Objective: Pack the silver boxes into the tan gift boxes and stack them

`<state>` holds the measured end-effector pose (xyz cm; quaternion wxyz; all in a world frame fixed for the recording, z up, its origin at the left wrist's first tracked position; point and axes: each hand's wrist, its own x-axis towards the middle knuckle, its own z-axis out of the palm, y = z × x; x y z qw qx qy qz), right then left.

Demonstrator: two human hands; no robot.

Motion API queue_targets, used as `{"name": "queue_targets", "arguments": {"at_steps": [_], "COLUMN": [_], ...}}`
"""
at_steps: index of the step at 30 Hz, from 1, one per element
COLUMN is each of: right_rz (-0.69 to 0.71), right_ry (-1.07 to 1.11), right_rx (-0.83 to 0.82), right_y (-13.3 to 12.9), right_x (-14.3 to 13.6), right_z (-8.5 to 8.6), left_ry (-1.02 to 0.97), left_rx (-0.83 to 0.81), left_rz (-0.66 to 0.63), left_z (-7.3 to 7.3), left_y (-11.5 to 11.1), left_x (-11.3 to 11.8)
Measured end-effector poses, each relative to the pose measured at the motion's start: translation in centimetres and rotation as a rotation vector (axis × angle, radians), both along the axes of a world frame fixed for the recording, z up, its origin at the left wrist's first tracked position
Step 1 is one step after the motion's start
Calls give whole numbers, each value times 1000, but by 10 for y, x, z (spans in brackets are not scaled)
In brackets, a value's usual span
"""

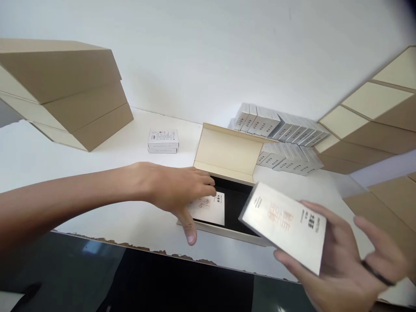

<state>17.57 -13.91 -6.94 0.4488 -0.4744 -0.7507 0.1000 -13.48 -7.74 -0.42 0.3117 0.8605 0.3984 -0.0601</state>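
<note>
Two tan stacks (84,95) flank the open case (233,216), its lid (229,151) blocking some small boxes (292,158); right hand (351,255) grips a white box (286,223) over its right end, left hand (178,186), loosely spread, partly covers the packed box (212,212).

In the lower right of the frame, you have a carton (284,221) of smooth, printed white card, matt to faintly satin. Near the centre, your open case (227,149) looks like stiff board under smooth, matt cream paper, with a dull black lining (232,209); the white pack (209,212) inside looks like printed card. At the upper left, you see tan cases (81,82) with a matt, papery finish. Your white surface (110,157) looks smooth, its chipped front edge (206,262) rough, brown and wood-like.
</note>
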Motion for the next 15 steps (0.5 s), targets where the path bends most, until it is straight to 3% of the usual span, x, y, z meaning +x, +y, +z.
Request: {"name": "queue_targets", "arguments": {"at_steps": [2, 3, 6, 9, 15], "right_rz": [99, 162, 358, 401, 377], "right_ry": [99, 59, -310, -540, -597], "right_rx": [66, 7, -479, -873, -938], "right_y": [20, 29, 48, 53, 49], "right_x": [-17, -25, -44, -55, -62], "right_z": [14, 18, 24, 29, 37], "left_ry": [-62, -87, -112, -139, -399], "left_rx": [43, 73, 146, 72, -88], "left_rz": [85, 143, 251, 233, 224], "left_z": [5, 6, 1, -18, -70], "left_y": [-9, -14, -27, -32, -14], "left_x": [-18, -29, -57, -68, -49]}}
